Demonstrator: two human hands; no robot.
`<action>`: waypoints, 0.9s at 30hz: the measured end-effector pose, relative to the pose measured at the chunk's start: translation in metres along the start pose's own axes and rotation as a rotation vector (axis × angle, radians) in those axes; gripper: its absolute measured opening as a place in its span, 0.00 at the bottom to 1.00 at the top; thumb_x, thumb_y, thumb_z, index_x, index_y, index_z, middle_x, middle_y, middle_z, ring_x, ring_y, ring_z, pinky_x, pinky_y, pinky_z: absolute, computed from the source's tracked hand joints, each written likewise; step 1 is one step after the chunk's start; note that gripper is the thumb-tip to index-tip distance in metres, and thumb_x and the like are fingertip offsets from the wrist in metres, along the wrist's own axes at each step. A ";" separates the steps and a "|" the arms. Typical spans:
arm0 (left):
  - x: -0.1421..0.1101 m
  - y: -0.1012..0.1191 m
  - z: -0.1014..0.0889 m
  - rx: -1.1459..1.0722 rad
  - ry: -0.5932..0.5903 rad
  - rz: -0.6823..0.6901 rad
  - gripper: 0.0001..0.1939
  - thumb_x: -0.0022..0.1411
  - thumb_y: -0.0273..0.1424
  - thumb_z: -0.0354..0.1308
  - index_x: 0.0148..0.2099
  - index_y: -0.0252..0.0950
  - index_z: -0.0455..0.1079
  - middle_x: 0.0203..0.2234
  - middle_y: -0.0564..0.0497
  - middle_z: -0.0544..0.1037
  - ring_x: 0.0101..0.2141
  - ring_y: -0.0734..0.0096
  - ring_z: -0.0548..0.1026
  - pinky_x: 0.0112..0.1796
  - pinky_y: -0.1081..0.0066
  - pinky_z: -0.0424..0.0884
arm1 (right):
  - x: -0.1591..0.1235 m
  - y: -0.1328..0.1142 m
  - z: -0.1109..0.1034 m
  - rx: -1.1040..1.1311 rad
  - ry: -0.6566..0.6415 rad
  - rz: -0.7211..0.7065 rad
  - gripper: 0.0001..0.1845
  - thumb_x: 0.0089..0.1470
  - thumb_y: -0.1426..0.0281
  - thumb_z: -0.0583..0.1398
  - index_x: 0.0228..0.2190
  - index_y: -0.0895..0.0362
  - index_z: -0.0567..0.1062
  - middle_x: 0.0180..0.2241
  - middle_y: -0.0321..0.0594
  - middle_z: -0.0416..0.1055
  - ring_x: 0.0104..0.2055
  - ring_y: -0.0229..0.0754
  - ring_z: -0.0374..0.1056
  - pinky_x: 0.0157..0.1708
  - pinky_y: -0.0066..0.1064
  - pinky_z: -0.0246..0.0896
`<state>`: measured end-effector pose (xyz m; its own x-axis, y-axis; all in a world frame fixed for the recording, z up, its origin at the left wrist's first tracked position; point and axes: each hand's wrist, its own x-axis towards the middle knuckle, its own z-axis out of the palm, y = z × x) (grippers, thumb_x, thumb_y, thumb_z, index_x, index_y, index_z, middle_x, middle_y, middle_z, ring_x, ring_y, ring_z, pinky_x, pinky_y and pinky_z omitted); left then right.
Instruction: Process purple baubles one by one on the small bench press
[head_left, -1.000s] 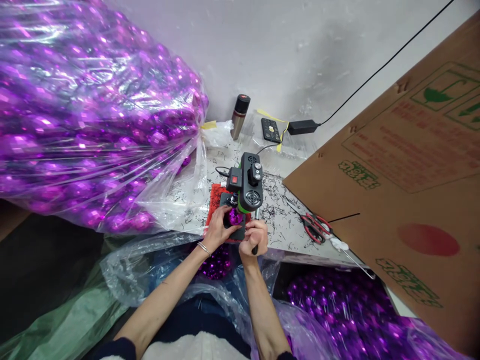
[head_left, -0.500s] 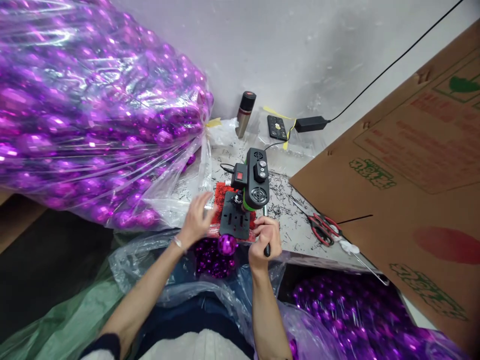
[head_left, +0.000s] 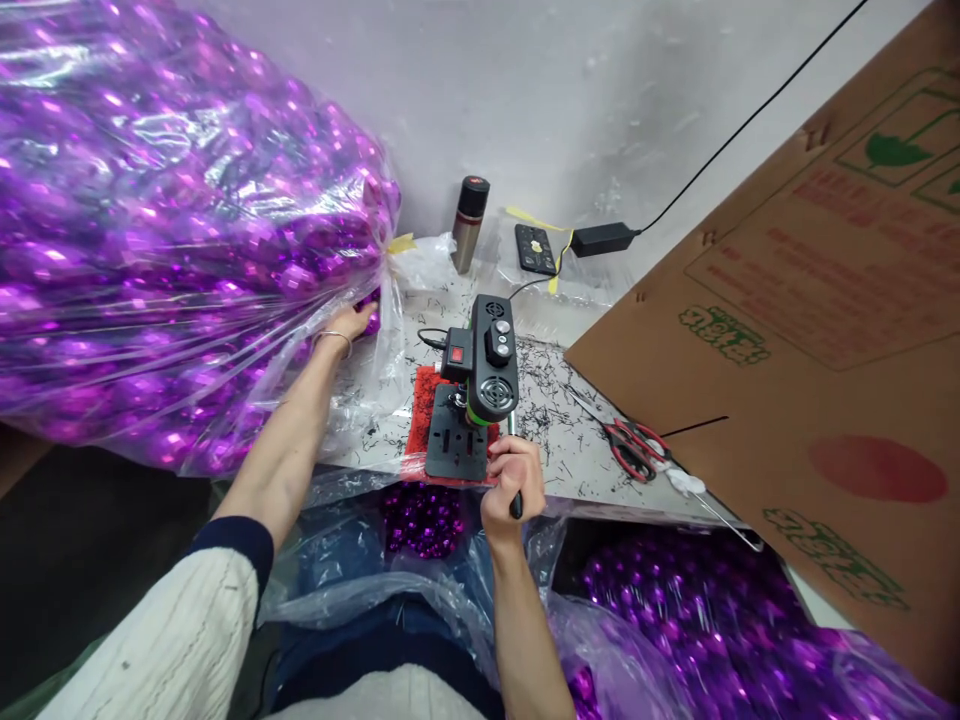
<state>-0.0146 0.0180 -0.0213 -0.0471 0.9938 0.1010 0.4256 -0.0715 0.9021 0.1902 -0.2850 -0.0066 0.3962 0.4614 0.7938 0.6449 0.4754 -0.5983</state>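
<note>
At the mouth of the large clear bag (head_left: 187, 230) full of shiny purple balls, my left hand (head_left: 349, 325) has its fingers closed about a purple disco-type ball (head_left: 373, 312), partly hidden by them. My right hand (head_left: 517, 475) is wrapped round the black-tipped lever (head_left: 516, 507) of a small black bench press (head_left: 495, 350). A slotted black plate (head_left: 457, 435) forms the front of the press, which stands on a red mat (head_left: 418, 430). Below the table edge, an open clear bag on my lap holds purple balls (head_left: 424, 520).
Red-handled scissors (head_left: 634, 450) and a metal hook (head_left: 731, 525) lie beside a big cardboard box (head_left: 810, 350) at right. A flask (head_left: 470, 225), phone (head_left: 535, 248) and power adapter (head_left: 602, 240) are at the back. Black scraps litter the table (head_left: 555, 440). More bagged balls (head_left: 697, 610) are lower right.
My left hand has moved from beside the press up and left to the bag's mouth. The ball at the plate's front edge is gone from there. My right hand stays on the lever.
</note>
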 end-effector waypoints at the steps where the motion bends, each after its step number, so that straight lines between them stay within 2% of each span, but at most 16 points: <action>1: -0.001 0.001 0.000 -0.013 -0.034 -0.087 0.17 0.66 0.43 0.66 0.32 0.35 0.70 0.29 0.44 0.82 0.47 0.48 0.83 0.54 0.52 0.75 | -0.001 0.001 0.000 -0.003 0.003 0.003 0.20 0.70 0.72 0.50 0.25 0.53 0.69 0.27 0.36 0.70 0.32 0.39 0.72 0.32 0.34 0.66; 3: -0.008 0.005 0.001 -0.078 -0.065 -0.228 0.18 0.65 0.43 0.68 0.34 0.34 0.72 0.26 0.47 0.80 0.43 0.52 0.84 0.52 0.55 0.77 | -0.002 0.002 0.000 -0.009 0.011 0.012 0.20 0.71 0.71 0.50 0.25 0.53 0.69 0.27 0.36 0.70 0.32 0.39 0.72 0.32 0.34 0.66; 7: -0.035 0.017 -0.008 -0.393 -0.044 -0.368 0.13 0.68 0.38 0.67 0.41 0.33 0.74 0.29 0.49 0.79 0.40 0.60 0.80 0.51 0.52 0.78 | 0.003 0.001 0.000 -0.010 -0.005 -0.016 0.20 0.70 0.71 0.50 0.25 0.53 0.69 0.27 0.35 0.70 0.32 0.39 0.72 0.33 0.34 0.66; 11: -0.080 0.025 -0.034 -0.588 -0.055 -0.378 0.11 0.75 0.36 0.59 0.46 0.32 0.73 0.36 0.45 0.80 0.43 0.64 0.78 0.53 0.51 0.79 | 0.016 -0.007 0.001 -0.010 0.014 -0.031 0.21 0.71 0.71 0.51 0.24 0.53 0.68 0.25 0.34 0.68 0.30 0.39 0.71 0.31 0.34 0.64; 14: -0.124 0.027 -0.040 -0.731 -0.075 -0.385 0.10 0.73 0.36 0.61 0.49 0.35 0.74 0.41 0.43 0.82 0.46 0.60 0.81 0.54 0.50 0.80 | 0.026 -0.016 0.001 0.016 0.032 0.012 0.22 0.71 0.71 0.51 0.23 0.53 0.67 0.23 0.33 0.66 0.30 0.39 0.71 0.32 0.34 0.63; 17: -0.172 0.026 -0.021 -0.762 -0.122 -0.327 0.18 0.66 0.40 0.68 0.52 0.37 0.74 0.47 0.41 0.84 0.48 0.55 0.83 0.54 0.49 0.80 | 0.036 -0.022 0.002 0.063 0.026 0.074 0.22 0.72 0.71 0.52 0.23 0.53 0.67 0.23 0.32 0.67 0.30 0.37 0.71 0.32 0.33 0.64; 19: -0.201 0.022 0.001 -0.723 -0.167 -0.265 0.26 0.61 0.45 0.71 0.56 0.37 0.72 0.49 0.41 0.84 0.49 0.54 0.84 0.54 0.50 0.80 | 0.042 -0.026 0.001 0.084 0.026 0.105 0.22 0.72 0.70 0.53 0.23 0.53 0.67 0.24 0.32 0.67 0.30 0.36 0.71 0.31 0.32 0.63; 21: -0.225 0.016 0.026 -0.664 -0.201 -0.222 0.32 0.56 0.48 0.73 0.56 0.38 0.69 0.46 0.42 0.85 0.47 0.54 0.85 0.53 0.51 0.80 | 0.048 -0.029 0.001 0.086 0.023 0.130 0.23 0.72 0.69 0.53 0.23 0.53 0.67 0.23 0.32 0.67 0.29 0.36 0.70 0.30 0.31 0.61; 24: -0.245 0.007 0.055 -0.555 -0.241 -0.115 0.32 0.56 0.49 0.73 0.55 0.40 0.68 0.46 0.43 0.86 0.48 0.54 0.85 0.53 0.53 0.79 | 0.053 -0.031 0.001 0.066 0.017 0.148 0.23 0.73 0.67 0.52 0.22 0.53 0.66 0.22 0.31 0.66 0.28 0.36 0.70 0.31 0.31 0.61; 27: -0.251 0.000 0.072 -0.407 -0.224 0.030 0.29 0.57 0.45 0.73 0.55 0.39 0.69 0.48 0.43 0.85 0.49 0.54 0.84 0.54 0.53 0.78 | 0.052 -0.030 0.000 0.042 0.021 0.136 0.23 0.73 0.66 0.52 0.22 0.53 0.66 0.22 0.31 0.65 0.28 0.36 0.70 0.31 0.32 0.62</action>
<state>0.0622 -0.2252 -0.0769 0.1748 0.9816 0.0766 0.0323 -0.0834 0.9960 0.1912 -0.2750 0.0530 0.4919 0.5086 0.7066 0.5565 0.4405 -0.7045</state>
